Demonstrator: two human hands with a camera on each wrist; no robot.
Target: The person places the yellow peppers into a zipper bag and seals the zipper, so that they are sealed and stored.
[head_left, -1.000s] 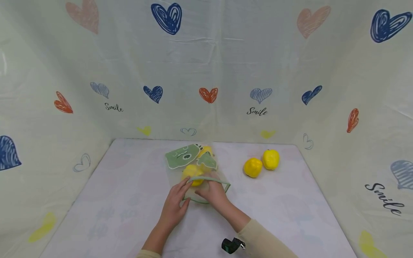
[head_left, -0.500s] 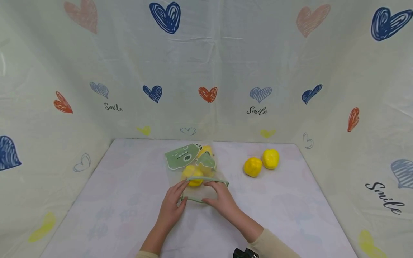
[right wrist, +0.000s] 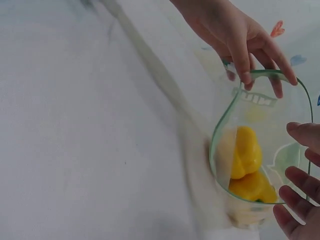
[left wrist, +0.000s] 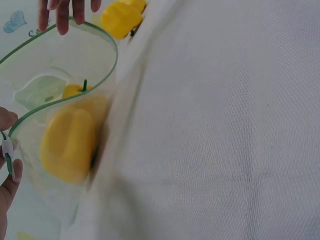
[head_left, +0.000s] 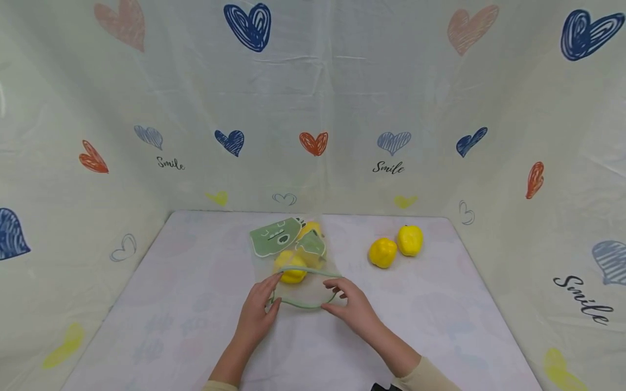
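A clear zip bag (head_left: 300,306) with a green rim and green printed shapes lies mid-table, its mouth spread toward me. Yellow bell peppers (head_left: 292,267) are inside it; one shows through the film in the left wrist view (left wrist: 70,142). My left hand (head_left: 256,309) holds the left corner of the mouth, thumb below and fingers above, beside a white zip slider (left wrist: 7,148). At the right end of the mouth is my right hand (head_left: 354,307), its fingers bent loosely and spread around the rim. In the right wrist view no pinch shows in the right hand (right wrist: 305,180).
Two loose yellow bell peppers, a nearer one (head_left: 382,253) and a farther one (head_left: 409,240), sit on the white-covered table (head_left: 195,304) right of the bag. A heart-printed curtain (head_left: 274,98) stands behind and at both sides. A black object (head_left: 383,387) shows at the bottom edge.
My right hand has come out of the bag and moved right and toward me, to the right end of the mouth. The left hand has kept its place at the left corner.
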